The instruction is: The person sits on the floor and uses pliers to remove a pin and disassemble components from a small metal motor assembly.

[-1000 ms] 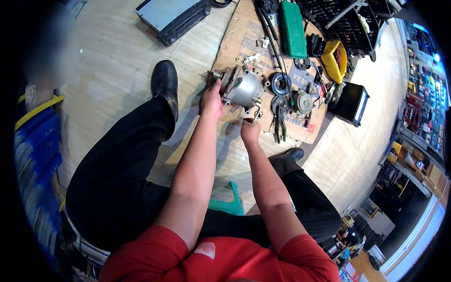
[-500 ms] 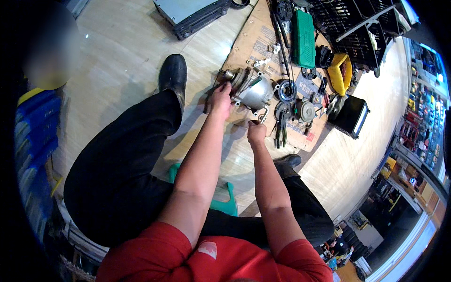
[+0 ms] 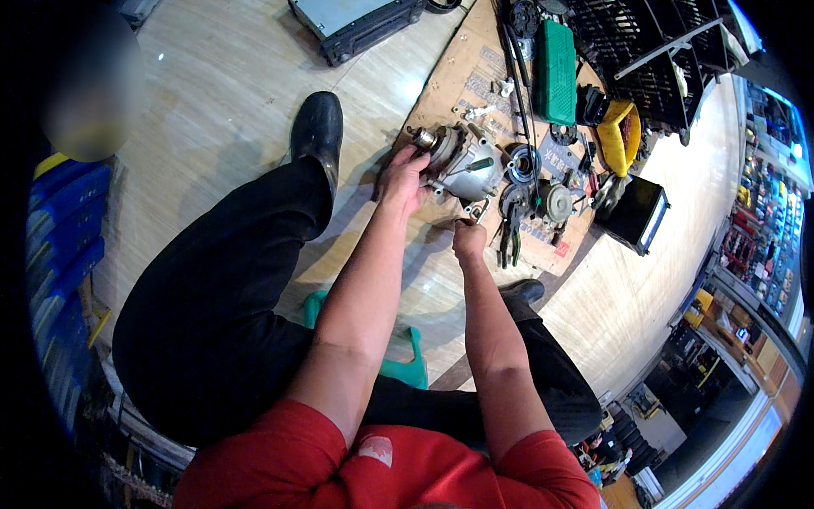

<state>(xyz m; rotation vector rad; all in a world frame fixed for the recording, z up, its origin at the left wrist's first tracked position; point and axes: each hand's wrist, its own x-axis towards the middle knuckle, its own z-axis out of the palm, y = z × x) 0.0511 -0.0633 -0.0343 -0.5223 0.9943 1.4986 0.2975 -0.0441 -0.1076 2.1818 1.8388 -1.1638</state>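
Observation:
A grey metal machine housing (image 3: 471, 174), with a rounded body and a shaft end at its left, lies on the cardboard sheet. My left hand (image 3: 403, 182) is closed round the left side of this housing, its thumb uppermost; the other fingers are partly hidden beneath. Just below the housing's lower edge, my right hand (image 3: 469, 240) is clenched in a fist. A thin metal piece shows between that fist and the housing, and whatever the fist grips is mostly covered. Green-handled pliers (image 3: 509, 242) lie to the right of the fist, and a black ring-shaped part (image 3: 521, 163) sits beside the housing.
Flattened cardboard (image 3: 462, 81) bears several parts, a green case (image 3: 555, 72) and a round metal part (image 3: 556, 202). Right of them are a yellow container (image 3: 619, 136), a black box (image 3: 636, 216) and black crates (image 3: 632, 42). A green stool (image 3: 407, 369) is under me.
The housing has tilted slightly, its shaft end showing more. My left hand still holds it, and my right fist has shifted slightly right. The whole view has moved a little.

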